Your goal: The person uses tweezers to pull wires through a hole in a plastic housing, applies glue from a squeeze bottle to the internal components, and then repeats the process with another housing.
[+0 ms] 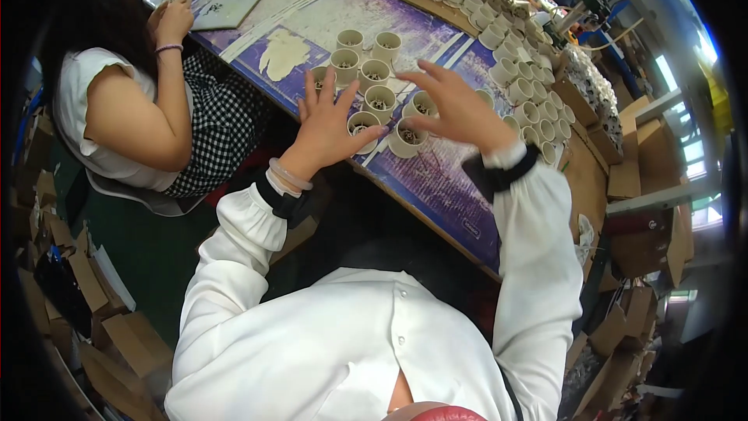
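Pale cups (407,150) cluster on the purple table (436,181), probably light, stiff, breakable, best held by their walls; near them, the left hand (327,126) splays its fingers, the right hand (460,105) hangs loosely open, both seemingly empty.

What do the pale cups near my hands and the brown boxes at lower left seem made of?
The pale cups: perhaps plastic or ceramic; smooth, off-white, fairly matt walls leave it open.
The brown boxes: probably cardboard, matt, judging by their flat brown panels and bent flaps.
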Demonstrator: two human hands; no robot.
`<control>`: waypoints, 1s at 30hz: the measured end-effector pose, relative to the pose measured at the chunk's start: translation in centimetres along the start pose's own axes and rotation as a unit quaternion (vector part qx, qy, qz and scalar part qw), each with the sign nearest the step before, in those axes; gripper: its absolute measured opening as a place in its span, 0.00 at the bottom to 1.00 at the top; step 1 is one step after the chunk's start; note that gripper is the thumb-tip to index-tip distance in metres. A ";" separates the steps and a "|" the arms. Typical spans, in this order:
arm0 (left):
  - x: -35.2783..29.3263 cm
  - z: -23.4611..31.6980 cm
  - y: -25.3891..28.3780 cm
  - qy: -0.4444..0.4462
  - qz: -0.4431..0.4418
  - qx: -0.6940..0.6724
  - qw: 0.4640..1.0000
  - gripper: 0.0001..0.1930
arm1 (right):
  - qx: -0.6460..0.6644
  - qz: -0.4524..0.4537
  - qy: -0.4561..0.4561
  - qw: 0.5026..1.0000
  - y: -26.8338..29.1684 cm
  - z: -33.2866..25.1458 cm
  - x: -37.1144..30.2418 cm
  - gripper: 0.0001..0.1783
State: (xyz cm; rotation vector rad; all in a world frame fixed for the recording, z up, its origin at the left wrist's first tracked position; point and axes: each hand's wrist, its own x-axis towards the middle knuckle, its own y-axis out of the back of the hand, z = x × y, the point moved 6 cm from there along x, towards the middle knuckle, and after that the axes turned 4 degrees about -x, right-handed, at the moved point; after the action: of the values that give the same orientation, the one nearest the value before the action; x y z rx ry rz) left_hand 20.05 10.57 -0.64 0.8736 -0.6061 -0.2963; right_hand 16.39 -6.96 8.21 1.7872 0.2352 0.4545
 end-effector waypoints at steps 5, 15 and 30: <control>-0.2 1.4 0.8 -0.044 -0.021 -0.038 0.998 0.42 | -0.004 -0.130 0.032 0.991 -3.2 1.7 5.7 0.37; 2.9 -3.2 0.5 -0.030 -0.031 -0.021 0.999 0.35 | 0.034 -0.257 0.016 0.966 -6.4 3.8 10.8 0.34; 5.2 -5.6 1.8 -0.068 -0.036 -0.021 0.997 0.32 | 0.050 -0.206 0.070 0.975 -5.3 5.7 12.2 0.33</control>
State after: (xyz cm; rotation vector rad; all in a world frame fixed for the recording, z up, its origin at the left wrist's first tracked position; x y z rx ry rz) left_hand 27.60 12.67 0.00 0.8411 -0.6929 -0.4345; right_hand 30.24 -5.84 4.13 1.7464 0.7243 0.2721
